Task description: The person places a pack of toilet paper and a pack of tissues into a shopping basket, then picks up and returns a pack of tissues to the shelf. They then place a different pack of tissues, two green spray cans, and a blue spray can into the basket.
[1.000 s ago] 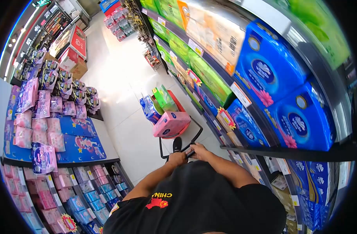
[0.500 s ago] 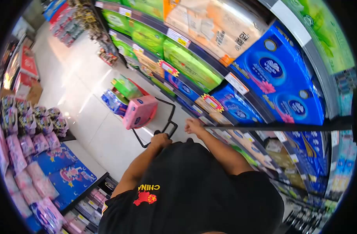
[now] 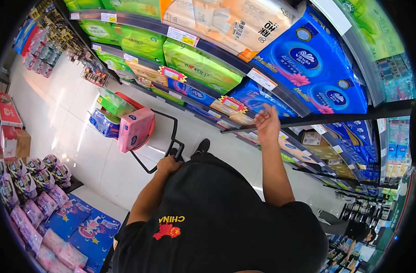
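My left hand (image 3: pixel 169 164) is closed around the black pull handle (image 3: pixel 175 129) of a red shopping basket (image 3: pixel 131 100) on the floor. In the basket are a pink tissue pack (image 3: pixel 136 129), a green pack (image 3: pixel 114 102) and a blue pack (image 3: pixel 103 123). My right hand (image 3: pixel 267 123) is raised beside the shelf with its fingers apart, holding nothing. Its fingertips overlap the front of a blue tissue pack (image 3: pixel 249 96) on a lower shelf. Above it lies a larger blue Vinda tissue pack (image 3: pixel 303 59).
Shelves of green tissue packs (image 3: pixel 201 63) and an orange tissue pack (image 3: pixel 230 25) run along the right. Pink packs (image 3: pixel 48 207) are stacked at lower left, by cartons (image 3: pixel 10 136). Pale tiled floor (image 3: pixel 76 102) lies between. Another person (image 3: pixel 349 227) is at lower right.
My right hand has risen from near the shelf edge towards the blue tissue packs, its fingers opening. My left hand still grips the handle. The view has shifted, showing the basket farther left.
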`<state>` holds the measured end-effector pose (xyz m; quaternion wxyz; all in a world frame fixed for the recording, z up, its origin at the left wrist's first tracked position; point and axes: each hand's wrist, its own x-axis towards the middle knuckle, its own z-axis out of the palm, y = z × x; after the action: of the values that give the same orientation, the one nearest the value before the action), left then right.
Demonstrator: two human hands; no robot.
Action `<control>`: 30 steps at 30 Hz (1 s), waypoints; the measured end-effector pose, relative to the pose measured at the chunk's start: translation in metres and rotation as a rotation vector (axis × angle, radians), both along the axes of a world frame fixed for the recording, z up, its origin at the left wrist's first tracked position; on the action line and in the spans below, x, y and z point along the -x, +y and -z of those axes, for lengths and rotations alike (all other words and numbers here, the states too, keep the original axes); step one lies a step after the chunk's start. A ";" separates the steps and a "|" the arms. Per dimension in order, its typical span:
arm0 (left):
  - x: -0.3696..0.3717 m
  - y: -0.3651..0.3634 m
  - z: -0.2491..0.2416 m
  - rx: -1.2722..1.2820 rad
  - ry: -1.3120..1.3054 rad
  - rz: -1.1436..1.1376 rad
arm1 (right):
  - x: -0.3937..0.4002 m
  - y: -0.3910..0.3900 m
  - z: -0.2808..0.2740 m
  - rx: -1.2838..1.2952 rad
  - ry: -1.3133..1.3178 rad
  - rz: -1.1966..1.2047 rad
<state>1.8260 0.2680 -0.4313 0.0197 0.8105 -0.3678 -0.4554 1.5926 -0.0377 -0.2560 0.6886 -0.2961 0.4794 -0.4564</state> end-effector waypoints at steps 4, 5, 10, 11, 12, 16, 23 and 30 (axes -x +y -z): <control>-0.001 0.013 0.015 0.006 -0.029 -0.009 | -0.003 -0.026 -0.006 -0.045 0.023 0.104; 0.000 0.014 0.013 -0.005 -0.029 -0.020 | 0.000 -0.033 0.000 -0.061 0.025 0.112; 0.001 0.025 0.009 0.041 -0.003 -0.072 | 0.008 -0.053 0.004 -0.168 0.149 0.196; 0.001 0.027 0.011 0.058 -0.004 -0.078 | 0.008 -0.055 0.004 -0.180 0.171 0.213; 0.002 0.028 0.011 0.057 -0.008 -0.081 | 0.005 -0.055 0.003 -0.186 0.183 0.224; 0.003 0.027 0.011 0.050 -0.015 -0.092 | 0.002 -0.056 0.003 -0.168 0.223 0.260; 0.003 0.023 0.008 0.067 -0.002 -0.095 | 0.004 -0.071 0.000 -0.058 0.224 0.256; 0.000 0.024 0.021 0.020 0.035 -0.084 | 0.023 -0.054 0.019 -0.038 -0.024 0.144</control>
<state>1.8262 0.2920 -0.4521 0.0535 0.8169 -0.3375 -0.4646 1.5696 -0.0917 -0.2752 0.6652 -0.2423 0.4999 -0.4989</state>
